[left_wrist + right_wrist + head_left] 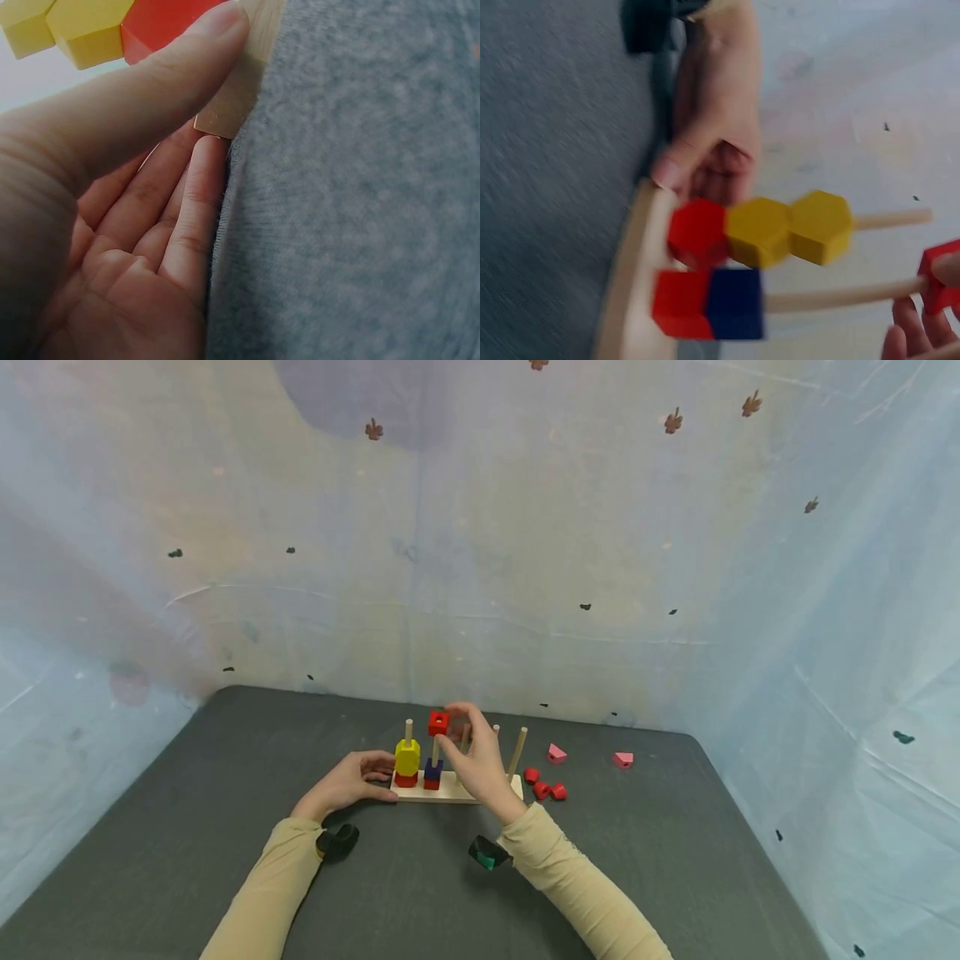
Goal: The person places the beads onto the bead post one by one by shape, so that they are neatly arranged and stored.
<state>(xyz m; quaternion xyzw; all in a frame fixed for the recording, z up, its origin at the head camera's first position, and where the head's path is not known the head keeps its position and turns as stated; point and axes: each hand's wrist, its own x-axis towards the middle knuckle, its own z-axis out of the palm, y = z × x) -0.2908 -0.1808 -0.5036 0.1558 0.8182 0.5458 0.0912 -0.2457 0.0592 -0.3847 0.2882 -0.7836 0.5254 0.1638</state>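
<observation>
A wooden base [442,794] with several upright pegs stands on the dark table. My left hand [347,783] holds its left end, thumb along the front edge and fingers behind. The leftmost peg carries a red hexagonal block [697,234] under two yellow hexagonal blocks [407,757]. On the neighbouring peg, a dark blue square block [736,304] sits over a red square block [681,304]. Between thumb and fingers, my right hand [480,767] pinches another red square block [438,723] with a hole. In the right wrist view this block is right at that peg's tip.
Several small red blocks [542,790] lie just right of the base. Two pink triangular blocks [557,753] rest farther back and to the right. Bare pegs [517,752] rise from the base's right part. A patterned sheet [480,568] hangs behind the table [637,877].
</observation>
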